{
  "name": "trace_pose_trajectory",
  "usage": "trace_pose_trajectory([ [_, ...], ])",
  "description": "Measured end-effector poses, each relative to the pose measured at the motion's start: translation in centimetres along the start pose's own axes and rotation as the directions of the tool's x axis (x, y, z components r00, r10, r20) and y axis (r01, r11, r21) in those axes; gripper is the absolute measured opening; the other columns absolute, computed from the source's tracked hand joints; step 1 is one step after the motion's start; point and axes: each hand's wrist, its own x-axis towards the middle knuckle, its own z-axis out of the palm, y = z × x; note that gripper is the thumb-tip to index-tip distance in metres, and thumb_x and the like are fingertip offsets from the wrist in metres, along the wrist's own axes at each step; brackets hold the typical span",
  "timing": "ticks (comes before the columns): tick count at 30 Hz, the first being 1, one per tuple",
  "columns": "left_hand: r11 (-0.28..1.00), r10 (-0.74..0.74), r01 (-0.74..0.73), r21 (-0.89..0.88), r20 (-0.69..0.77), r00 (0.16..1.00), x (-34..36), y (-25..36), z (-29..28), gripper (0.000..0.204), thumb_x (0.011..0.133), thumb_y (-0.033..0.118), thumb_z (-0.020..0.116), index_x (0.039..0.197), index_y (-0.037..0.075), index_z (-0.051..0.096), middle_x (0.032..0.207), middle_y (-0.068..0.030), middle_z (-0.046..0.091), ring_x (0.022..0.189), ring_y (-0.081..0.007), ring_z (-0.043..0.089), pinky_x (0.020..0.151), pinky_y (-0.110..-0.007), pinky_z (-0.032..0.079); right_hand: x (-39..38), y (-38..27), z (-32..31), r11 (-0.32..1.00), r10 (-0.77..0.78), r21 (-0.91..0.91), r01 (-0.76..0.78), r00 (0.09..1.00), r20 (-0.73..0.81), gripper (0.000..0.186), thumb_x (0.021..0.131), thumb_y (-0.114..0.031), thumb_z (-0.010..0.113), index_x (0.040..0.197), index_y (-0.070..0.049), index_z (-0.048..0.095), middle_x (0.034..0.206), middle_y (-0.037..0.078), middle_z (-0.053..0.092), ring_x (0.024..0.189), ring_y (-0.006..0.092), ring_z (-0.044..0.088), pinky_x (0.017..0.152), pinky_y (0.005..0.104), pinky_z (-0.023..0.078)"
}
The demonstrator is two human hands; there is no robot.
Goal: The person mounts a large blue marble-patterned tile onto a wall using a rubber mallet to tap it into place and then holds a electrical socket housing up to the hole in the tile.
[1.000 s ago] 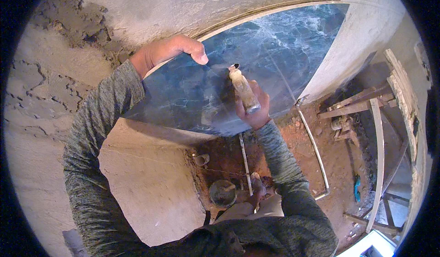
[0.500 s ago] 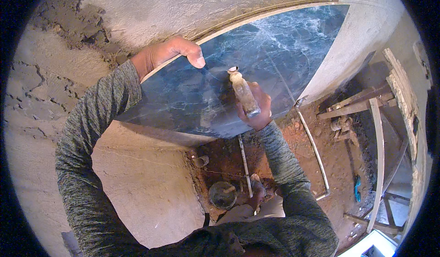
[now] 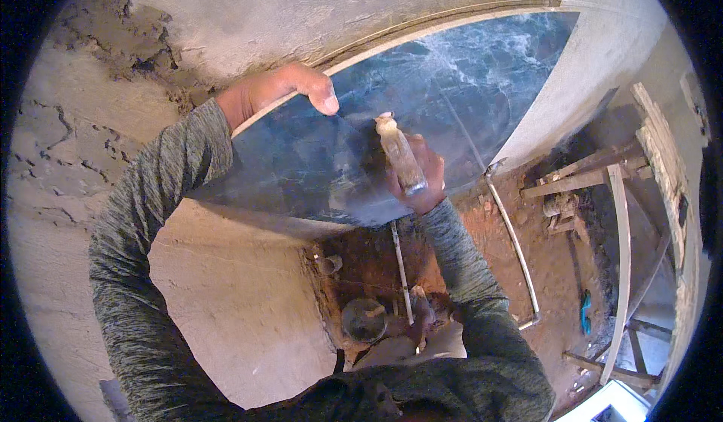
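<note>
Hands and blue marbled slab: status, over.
Left hand gripping blue marbled slab, upper edge. Right hand gripping worn, pale tool handle. Right wrist partly hides slab's lower edge.

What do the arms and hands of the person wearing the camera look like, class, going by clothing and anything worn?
The left sleeve and right sleeve are long, dark grey and streaked with lighter flecks, with creased fabric. The left hand and right hand wear no gloves; no ring or watch is visible.
</note>
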Motion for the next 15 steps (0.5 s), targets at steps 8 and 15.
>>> trace_pose_trajectory([
  [8,0.980,-0.195,0.194,-0.039,-0.035,0.980,-1.4,2.0,2.0,0.025,0.066,0.024,0.071,0.084,0.007,0.069,0.080,-0.0082,0.066,0.069,-0.0174,0.061,0.066,-0.033,0.051,-0.6,1.2,0.5,0.996,-0.080,0.047,0.081,0.996,-0.034,0.034,0.078,-0.021,0.066,0.109,-0.009,0.062,0.087,0.008,0.060,0.067,0.0256,0.063,0.056,0.0356,0.051],
  [15,0.991,-0.133,0.136,0.017,-0.119,0.984,-2.2,2.4,2.9,0.022,0.068,0.023,0.070,0.083,0.006,0.069,0.077,-0.0072,0.066,0.066,-0.0161,0.060,0.063,-0.030,0.051,-0.4,0.6,0.4,0.977,-0.042,0.205,0.060,0.995,-0.091,0.028,0.077,-0.016,0.076,0.102,-0.009,0.064,0.080,0.008,0.063,0.070,0.0253,0.066,0.059,0.0358,0.053],
])
